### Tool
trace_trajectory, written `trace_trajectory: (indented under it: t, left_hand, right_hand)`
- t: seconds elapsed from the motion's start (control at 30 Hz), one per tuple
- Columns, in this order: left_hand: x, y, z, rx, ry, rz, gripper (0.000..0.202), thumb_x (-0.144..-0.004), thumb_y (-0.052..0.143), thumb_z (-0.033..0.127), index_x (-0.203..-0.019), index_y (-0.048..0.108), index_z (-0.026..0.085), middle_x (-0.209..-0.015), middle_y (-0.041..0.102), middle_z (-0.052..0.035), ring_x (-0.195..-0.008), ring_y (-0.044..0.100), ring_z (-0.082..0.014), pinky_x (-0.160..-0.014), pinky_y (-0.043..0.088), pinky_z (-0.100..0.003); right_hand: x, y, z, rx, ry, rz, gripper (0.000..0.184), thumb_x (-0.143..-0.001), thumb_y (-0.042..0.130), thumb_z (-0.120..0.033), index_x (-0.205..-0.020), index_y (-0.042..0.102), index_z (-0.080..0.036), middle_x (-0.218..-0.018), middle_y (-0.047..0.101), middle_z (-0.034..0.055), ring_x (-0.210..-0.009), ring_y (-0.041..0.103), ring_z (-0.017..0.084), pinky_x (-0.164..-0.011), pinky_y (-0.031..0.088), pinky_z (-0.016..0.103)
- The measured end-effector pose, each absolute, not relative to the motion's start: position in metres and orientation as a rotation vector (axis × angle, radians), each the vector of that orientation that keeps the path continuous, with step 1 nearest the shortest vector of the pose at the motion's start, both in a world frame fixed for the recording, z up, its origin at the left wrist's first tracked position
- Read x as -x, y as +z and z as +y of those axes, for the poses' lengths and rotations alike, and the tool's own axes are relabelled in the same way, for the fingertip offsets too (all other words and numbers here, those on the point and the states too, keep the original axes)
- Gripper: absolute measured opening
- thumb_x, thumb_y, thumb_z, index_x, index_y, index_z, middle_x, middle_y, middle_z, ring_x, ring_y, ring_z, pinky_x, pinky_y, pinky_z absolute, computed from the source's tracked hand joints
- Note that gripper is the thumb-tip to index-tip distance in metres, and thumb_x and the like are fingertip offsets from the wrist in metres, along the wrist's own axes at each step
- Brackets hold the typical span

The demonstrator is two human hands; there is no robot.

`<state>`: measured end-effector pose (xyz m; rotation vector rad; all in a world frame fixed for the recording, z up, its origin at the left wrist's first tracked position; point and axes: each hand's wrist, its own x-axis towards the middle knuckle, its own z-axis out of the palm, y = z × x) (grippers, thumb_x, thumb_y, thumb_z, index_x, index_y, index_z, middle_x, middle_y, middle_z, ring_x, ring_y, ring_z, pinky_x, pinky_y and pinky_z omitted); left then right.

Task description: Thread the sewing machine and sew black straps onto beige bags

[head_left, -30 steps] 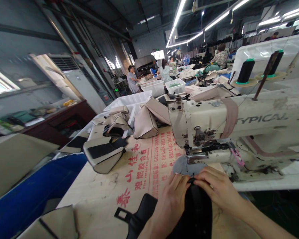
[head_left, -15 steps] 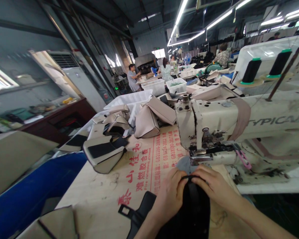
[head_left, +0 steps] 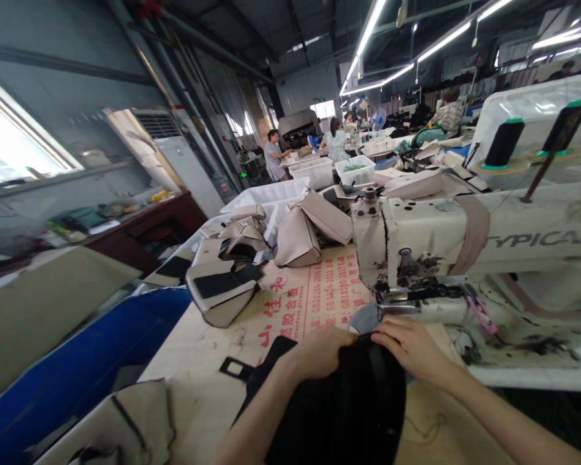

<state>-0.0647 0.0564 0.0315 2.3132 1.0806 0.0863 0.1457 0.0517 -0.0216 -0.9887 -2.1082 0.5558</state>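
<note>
A black sewn piece point(head_left: 339, 407) hangs towards me over the near edge of the plywood table point(head_left: 290, 303). My left hand point(head_left: 319, 352) is closed on its upper edge, fingers mostly hidden behind the wrist. Close beside it, my right hand point(head_left: 407, 342) pinches the same edge between thumb and fingers. A flap with a rectangular slot point(head_left: 266, 358) sticks out of the black material on the left. Just beyond my hands is the needle area of the sewing machine point(head_left: 397, 297), with a round grey plate point(head_left: 364, 318) by it.
Beige and black sewn covers point(head_left: 223, 297) lie on the table's left, more heaped in white bins point(head_left: 271, 194) behind. A blue-lined container point(head_left: 91, 368) stands left. Black thread spools point(head_left: 504, 143) top the machine. Several people point(head_left: 274, 155) are in the background.
My left hand has turned and shifted left and down, spreading more of the black piece into view. My right hand stays gripping near the machine. The view has swung slightly left.
</note>
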Motion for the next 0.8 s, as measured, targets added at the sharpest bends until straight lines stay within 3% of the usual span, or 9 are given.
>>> trace_trajectory:
  t: [0.1,0.23,0.47,0.57,0.67,0.8]
  left_hand:
    - [0.067,0.043,0.075,-2.283,0.078,0.982,0.029,-0.080,0.047,0.018,-0.102,0.064,0.026,-0.097,0.070,-0.0012,-0.087,0.062,-0.0201,-0.077,0.044,-0.027]
    - [0.061,0.031,0.088,-2.191,0.289,1.069,0.032,-0.088,0.039,0.036,-0.107,0.061,0.023,-0.098,0.068,-0.0015,-0.087,0.059,-0.0180,-0.081,0.039,-0.028]
    - [0.042,0.004,0.102,-2.184,0.396,1.205,0.039,-0.090,0.028,0.037,-0.076,0.056,0.014,-0.068,0.053,0.0015,-0.065,0.048,-0.0120,-0.058,0.036,-0.021]
    - [0.037,0.011,0.123,-2.235,0.367,1.181,0.034,-0.088,0.033,0.035,-0.074,0.058,0.015,-0.069,0.056,0.0011,-0.065,0.049,-0.0126,-0.062,0.038,-0.022]
    - [0.030,0.020,0.157,-2.296,0.292,1.126,0.026,-0.082,0.045,0.035,-0.075,0.063,0.018,-0.074,0.063,-0.0011,-0.072,0.054,-0.0162,-0.071,0.040,-0.026]
    - [0.018,0.020,0.198,-2.344,0.214,1.076,0.015,-0.069,0.061,0.036,-0.073,0.066,0.022,-0.076,0.067,-0.0007,-0.079,0.056,-0.0197,-0.075,0.041,-0.027]
  right_hand:
    - [-0.154,-0.025,0.055,1.059,0.613,-1.996,0.029,-0.090,0.043,-0.033,-0.081,0.065,-0.018,-0.079,0.064,0.0041,-0.073,0.058,0.016,-0.069,0.044,0.027]
    - [-0.156,-0.033,0.057,1.168,0.723,-1.777,0.035,-0.089,0.042,-0.038,-0.075,0.065,-0.017,-0.071,0.063,0.0031,-0.067,0.057,0.017,-0.065,0.042,0.027]
    - [-0.136,-0.050,0.055,1.214,1.020,-1.398,0.046,-0.081,0.048,-0.053,-0.064,0.065,-0.014,-0.056,0.057,-0.0010,-0.055,0.051,0.015,-0.053,0.037,0.024]
    - [-0.122,-0.057,0.059,1.210,1.110,-1.194,0.053,-0.079,0.047,-0.060,-0.061,0.065,-0.013,-0.053,0.056,-0.0005,-0.052,0.050,0.015,-0.049,0.038,0.024]
    - [-0.107,-0.058,0.066,1.188,1.215,-0.973,0.058,-0.080,0.042,-0.063,-0.071,0.068,-0.012,-0.054,0.058,0.0007,-0.049,0.050,0.014,-0.048,0.040,0.025]
    - [-0.098,-0.051,0.076,1.024,1.482,-0.519,0.051,-0.073,0.055,-0.061,-0.083,0.069,-0.013,-0.058,0.062,0.0011,-0.050,0.050,0.014,-0.048,0.040,0.025]
